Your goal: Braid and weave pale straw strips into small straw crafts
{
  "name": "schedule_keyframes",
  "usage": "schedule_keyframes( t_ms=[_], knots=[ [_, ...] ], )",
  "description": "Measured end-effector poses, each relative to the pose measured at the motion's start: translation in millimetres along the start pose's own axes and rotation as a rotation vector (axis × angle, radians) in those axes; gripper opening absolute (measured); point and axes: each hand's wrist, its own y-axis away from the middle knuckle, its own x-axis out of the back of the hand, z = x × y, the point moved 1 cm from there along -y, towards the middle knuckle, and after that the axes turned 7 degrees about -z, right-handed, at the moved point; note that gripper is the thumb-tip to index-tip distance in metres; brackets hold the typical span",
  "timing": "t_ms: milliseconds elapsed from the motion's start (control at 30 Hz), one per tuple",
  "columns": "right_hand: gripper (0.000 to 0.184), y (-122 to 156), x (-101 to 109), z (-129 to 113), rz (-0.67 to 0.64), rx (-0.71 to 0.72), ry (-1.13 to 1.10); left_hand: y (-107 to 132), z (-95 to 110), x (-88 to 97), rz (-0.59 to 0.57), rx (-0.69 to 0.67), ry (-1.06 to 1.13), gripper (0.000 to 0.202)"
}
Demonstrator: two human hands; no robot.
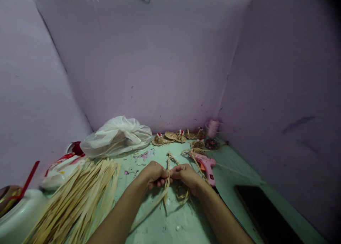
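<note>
My left hand [153, 175] and my right hand [187, 176] meet at the middle of the green table [186, 222], both pinched on a braid of straw strips [168, 163]. The braided end sticks up and away from my fingers. Loose strip ends hang down toward me, and a curl of straw [182, 197] lies under my right wrist. A pink glue gun [206, 165] lies just to the right of my right hand.
A big bundle of loose straw strips [80, 197] lies at the left. Behind it sit a white plastic bag [117, 135] and a red-and-white packet [62, 165]. Small woven straw pieces [176, 136] and a pink cup [212, 128] line the back wall. A dark flat slab [263, 212] lies at the right.
</note>
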Motion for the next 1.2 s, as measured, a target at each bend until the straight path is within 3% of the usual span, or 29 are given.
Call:
schedule_keyframes(
  t_ms=[200, 400, 533, 700, 800, 967, 1200],
  knots=[
    [0.004, 2, -1, -2, 0.003, -0.019, -0.006, -4, -4, -1.2, -0.045, -0.012, 0.081, 0.01],
    [0.006, 0, 2, 0, 0.03, -0.09, 0.03, 3, 2, -4.9, 0.082, -0.002, -0.077, 0.013],
    [0.008, 0, 4, -1, 0.029, -0.106, 0.019, 6, 5, -8.1, 0.115, -0.036, -0.045, 0.011],
    [0.009, 3, 2, -4, 0.019, -0.099, -0.011, -1, 0, -9.6, -0.04, -0.038, 0.156, 0.014],
    [0.006, 4, 0, -4, -0.035, -0.065, -0.035, -4, -3, -8.0, -0.1, 0.014, 0.156, 0.008],
    [0.005, 3, 3, -1, -0.132, -0.03, -0.041, -5, -4, -5.0, -0.027, 0.004, 0.043, 0.009],
    [0.02, 3, 15, -3, -0.358, -0.181, -0.236, -1, -1, -2.8, 0.015, -0.039, -0.033, 0.009]
  ],
)
